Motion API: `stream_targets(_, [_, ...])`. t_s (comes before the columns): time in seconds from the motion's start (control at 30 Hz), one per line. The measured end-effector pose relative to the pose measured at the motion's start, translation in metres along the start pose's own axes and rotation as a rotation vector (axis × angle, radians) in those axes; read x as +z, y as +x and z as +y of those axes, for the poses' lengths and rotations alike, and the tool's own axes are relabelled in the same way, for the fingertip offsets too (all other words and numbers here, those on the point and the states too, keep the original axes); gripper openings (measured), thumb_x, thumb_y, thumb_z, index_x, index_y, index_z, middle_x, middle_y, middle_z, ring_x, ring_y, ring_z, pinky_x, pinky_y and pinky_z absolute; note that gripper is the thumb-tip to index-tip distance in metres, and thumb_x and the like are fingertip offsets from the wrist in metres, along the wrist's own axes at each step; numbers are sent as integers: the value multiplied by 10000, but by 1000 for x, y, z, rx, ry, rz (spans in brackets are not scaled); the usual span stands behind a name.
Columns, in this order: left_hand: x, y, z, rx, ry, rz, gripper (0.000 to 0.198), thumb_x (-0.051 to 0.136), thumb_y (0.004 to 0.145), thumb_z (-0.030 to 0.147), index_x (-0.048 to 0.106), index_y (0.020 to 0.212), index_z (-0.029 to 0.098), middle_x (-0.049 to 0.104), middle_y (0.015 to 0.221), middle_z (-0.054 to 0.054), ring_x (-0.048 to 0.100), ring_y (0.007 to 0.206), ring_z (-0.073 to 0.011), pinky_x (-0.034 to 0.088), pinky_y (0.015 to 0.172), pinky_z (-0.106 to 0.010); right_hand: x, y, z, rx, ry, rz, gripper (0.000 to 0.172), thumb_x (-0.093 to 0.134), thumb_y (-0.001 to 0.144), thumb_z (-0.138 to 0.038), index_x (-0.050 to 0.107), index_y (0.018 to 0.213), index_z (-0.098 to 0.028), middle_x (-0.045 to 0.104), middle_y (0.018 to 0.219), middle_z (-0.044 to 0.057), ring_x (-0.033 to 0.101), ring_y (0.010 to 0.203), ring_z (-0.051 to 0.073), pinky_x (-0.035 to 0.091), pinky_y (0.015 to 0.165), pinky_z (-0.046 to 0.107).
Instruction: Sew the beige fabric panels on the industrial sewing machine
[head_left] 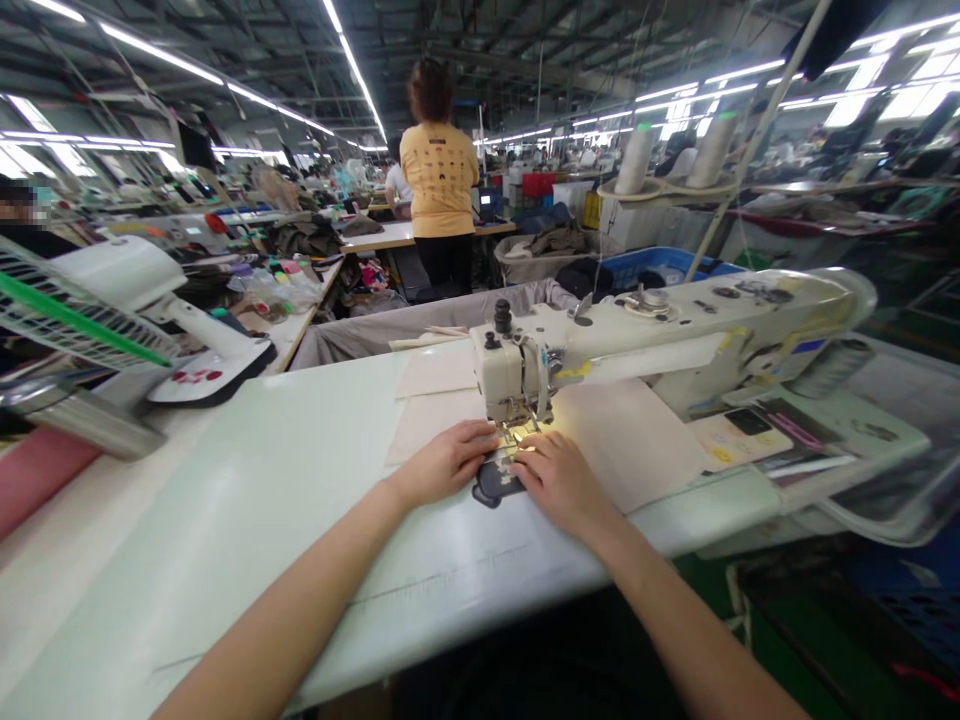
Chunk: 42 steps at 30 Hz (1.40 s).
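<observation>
A cream industrial sewing machine (517, 370) stands in front of me, its needle area lit yellow. Beige fabric (630, 440) lies under its arm and shows on both sides of the head. My left hand (448, 462) rests low on the cloth left of the needle, fingers stretched toward the presser foot. Close on the needle's right, my right hand (561, 478) has its fingers bent and drawn together at the fabric; its fingertips are partly hidden. Between the hands is a dark plate (495, 482) on the machine bed.
A white fan (120, 280) and a steel flask (82, 415) stand at left. A phone (748, 421) lies at right beside a pink tool (795, 428). Thread cones (634, 160) stand above the machine. Behind are a grey cloth bin (352, 335), a blue crate (637, 268) and a person in yellow (439, 185).
</observation>
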<state>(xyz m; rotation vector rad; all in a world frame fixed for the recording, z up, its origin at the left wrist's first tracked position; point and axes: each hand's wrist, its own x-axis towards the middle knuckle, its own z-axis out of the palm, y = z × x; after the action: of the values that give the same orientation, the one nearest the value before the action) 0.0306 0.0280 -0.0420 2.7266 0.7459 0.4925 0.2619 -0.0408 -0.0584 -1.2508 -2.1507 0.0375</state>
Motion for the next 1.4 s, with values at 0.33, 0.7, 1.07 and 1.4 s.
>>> stream_targets(0.33, [-5, 5, -2, -23, 84, -16, 403, 413, 999, 187, 598, 1357, 186, 581, 1361, -136, 541, 1283, -248, 436, 1120, -421, -13, -26, 33, 231, -78, 208, 16, 575, 915, -208, 590, 919, -204, 643, 939, 99, 579, 910, 291, 509, 823, 455])
stream_targets(0.7, [20, -3, 26, -311, 293, -48, 459, 383, 1052, 355, 470, 1478, 207, 507, 1505, -114, 441, 1402, -289, 351, 1160, -505, -19, -24, 21, 208, -332, 46, 51, 610, 891, -141, 595, 867, -184, 671, 887, 87, 602, 868, 273, 462, 805, 385])
stream_targets(1.07, [2, 19, -11, -431, 413, 4, 386, 477, 1025, 344, 542, 1376, 197, 488, 1510, -143, 396, 1429, -346, 305, 1146, -619, -18, -25, 23, 210, -235, 95, 219, 496, 954, -154, 654, 807, -194, 732, 923, 101, 640, 851, 242, 475, 791, 352])
stream_targets(1.4, [17, -2, 78, 4, 337, 233, 372, 435, 980, 130, 535, 1338, 121, 652, 1257, -167, 583, 1252, -283, 510, 1031, -453, -57, -23, 2, 361, -55, 170, 206, 505, 889, -247, 548, 688, -228, 623, 714, 40, 587, 638, 194, 450, 634, 310])
